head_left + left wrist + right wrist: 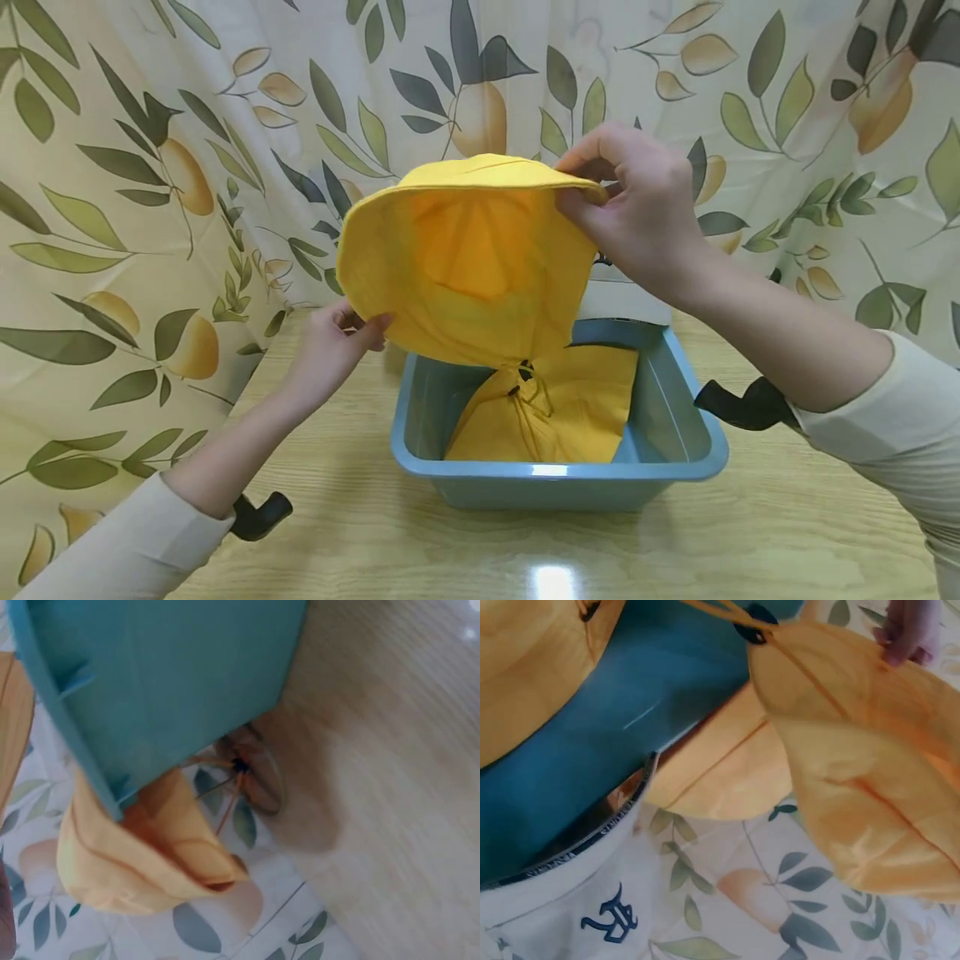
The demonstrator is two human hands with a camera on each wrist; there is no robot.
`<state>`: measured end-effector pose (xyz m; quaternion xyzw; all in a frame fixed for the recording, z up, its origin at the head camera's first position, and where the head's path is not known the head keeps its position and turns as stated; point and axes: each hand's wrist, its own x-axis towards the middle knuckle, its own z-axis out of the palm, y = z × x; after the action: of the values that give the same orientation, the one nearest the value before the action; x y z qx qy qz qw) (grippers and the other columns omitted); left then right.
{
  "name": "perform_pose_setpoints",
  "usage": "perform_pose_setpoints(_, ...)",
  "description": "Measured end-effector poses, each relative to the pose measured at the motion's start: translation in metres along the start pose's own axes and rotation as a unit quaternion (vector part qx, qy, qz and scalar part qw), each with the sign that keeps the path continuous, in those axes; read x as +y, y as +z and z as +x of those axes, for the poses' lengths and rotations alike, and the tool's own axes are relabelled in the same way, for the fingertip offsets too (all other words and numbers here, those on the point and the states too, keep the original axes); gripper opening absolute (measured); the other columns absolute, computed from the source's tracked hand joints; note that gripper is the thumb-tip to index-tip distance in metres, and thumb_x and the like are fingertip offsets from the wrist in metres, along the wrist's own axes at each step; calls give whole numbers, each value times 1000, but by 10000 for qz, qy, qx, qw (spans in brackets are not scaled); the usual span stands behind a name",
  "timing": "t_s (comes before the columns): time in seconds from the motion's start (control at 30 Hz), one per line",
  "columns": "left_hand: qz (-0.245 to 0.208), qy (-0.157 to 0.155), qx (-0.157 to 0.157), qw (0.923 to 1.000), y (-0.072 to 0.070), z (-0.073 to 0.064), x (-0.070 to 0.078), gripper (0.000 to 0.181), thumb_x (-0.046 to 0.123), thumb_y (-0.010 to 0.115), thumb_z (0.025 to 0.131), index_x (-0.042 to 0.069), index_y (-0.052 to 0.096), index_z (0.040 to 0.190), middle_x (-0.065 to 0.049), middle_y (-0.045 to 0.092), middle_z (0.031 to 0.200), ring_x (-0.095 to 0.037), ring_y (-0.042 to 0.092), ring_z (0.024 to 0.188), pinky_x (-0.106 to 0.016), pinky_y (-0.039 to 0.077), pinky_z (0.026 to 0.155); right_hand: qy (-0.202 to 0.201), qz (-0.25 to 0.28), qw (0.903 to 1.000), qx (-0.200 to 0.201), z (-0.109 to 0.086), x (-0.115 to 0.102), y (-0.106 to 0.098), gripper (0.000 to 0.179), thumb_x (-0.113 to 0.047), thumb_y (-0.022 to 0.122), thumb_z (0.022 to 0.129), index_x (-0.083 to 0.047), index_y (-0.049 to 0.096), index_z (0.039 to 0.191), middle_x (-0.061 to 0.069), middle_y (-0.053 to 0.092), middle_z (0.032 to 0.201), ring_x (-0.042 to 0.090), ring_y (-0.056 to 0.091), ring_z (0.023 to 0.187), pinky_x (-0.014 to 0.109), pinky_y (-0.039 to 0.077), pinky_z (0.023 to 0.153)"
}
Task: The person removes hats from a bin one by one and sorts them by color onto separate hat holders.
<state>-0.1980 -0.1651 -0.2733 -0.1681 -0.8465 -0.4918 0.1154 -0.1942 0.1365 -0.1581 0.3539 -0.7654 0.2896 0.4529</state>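
A yellow bucket hat (480, 250) is held up over a blue plastic bin (547, 492), its hollow inside facing the head camera. My left hand (337, 337) pinches the brim at its lower left, thumb on the inner side. At the upper right my right hand (637, 208) grips the brim between thumb and fingers. A cord with a dark toggle (756, 624) hangs from this hat in the right wrist view. Below it, a second yellow hat (577, 400) lies inside the bin, with its own cord and toggle over it.
A white fabric item (562, 915) with a dark lettered band and emblem is at the bin's far side. Another yellow hat (142, 862) with a cord lies beyond the bin. The bin stands on a wooden table (337, 517) before a leaf-print curtain (315, 108).
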Motion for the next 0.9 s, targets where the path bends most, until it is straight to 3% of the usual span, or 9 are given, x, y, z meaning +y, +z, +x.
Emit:
perform_pose_setpoints(0.1, -276, 116, 552, 9980, -8, 5, 4, 23, 20, 62, 86, -1, 63, 94, 2, 64, 73, -10, 63, 61, -22, 53, 60, -113, 156, 9997, 126, 7, 0, 6, 8, 3, 62, 77, 5, 60, 85, 12, 65, 83, 19, 65, 74, 2, 42, 70)
perform_pose_setpoints(0.23, -744, 394, 1247, 9886, -23, 15, 8, 20, 16, 63, 85, -2, 63, 93, 5, 62, 74, -6, 62, 60, -21, 54, 62, -452, 164, 9984, 294, 17, 3, 15, 6, -1, 65, 79, 3, 65, 83, 12, 66, 80, 18, 60, 68, 5, 42, 67)
perform_pose_setpoints(0.4, -1345, 623, 2050, 9675, -42, 29, 4, 11, 12, 67, 81, 2, 65, 86, -1, 61, 71, -9, 60, 58, -19, 53, 60, -951, -252, 9935, 569, 20, 8, 30, 8, -6, 67, 79, 1, 69, 82, 11, 67, 74, 17, 45, 53, 18, 33, 53)
perform_pose_setpoints(0.5, -1583, 693, 2481, 9532, -50, 33, 1, 8, 10, 69, 79, 4, 66, 83, -1, 62, 68, -8, 60, 55, -18, 53, 59, -1065, -263, 9921, 602, 18, 11, 38, 8, -5, 67, 78, 1, 68, 83, 12, 68, 77, 16, 45, 51, 23, 35, 50)
perform_pose_setpoints(0.63, -1865, 915, 3185, 9249, -58, 36, 0, 6, 6, 66, 80, 6, 65, 74, 1, 62, 66, -7, 59, 54, -17, 51, 57, -1158, -12, 9919, 525, 18, 15, 48, 8, -1, 66, 77, 3, 66, 84, 15, 67, 79, 18, 56, 56, 26, 47, 54)
perform_pose_setpoints(0.77, -2150, 1163, 3799, 8921, -71, 39, 3, 14, 3, 64, 81, 5, 64, 67, 0, 61, 60, -7, 53, 50, -14, 46, 53, -1233, 240, 9901, 624, 20, 15, 58, 7, 2, 62, 79, 5, 64, 85, 15, 66, 80, 19, 59, 62, 27, 50, 59)
perform_pose_setpoints(0.83, -2593, 1288, 3883, 8749, -79, 40, 6, 10, -1, 64, 80, 0, 65, 70, -4, 62, 61, -10, 53, 51, -16, 45, 54, -1277, 325, 9890, 672, 22, 15, 65, 7, 1, 61, 81, 5, 63, 86, 14, 65, 81, 19, 60, 65, 26, 51, 61)
perform_pose_setpoints(0.9, -3126, 1470, 3925, 8524, -88, 43, 10, 5, -6, 66, 76, -8, 63, 73, -10, 63, 67, -13, 56, 56, -19, 48, 59, -1294, 301, 9889, 672, 26, 13, 72, 8, -2, 60, 83, 5, 63, 87, 14, 65, 81, 18, 60, 67, 25, 50, 64)
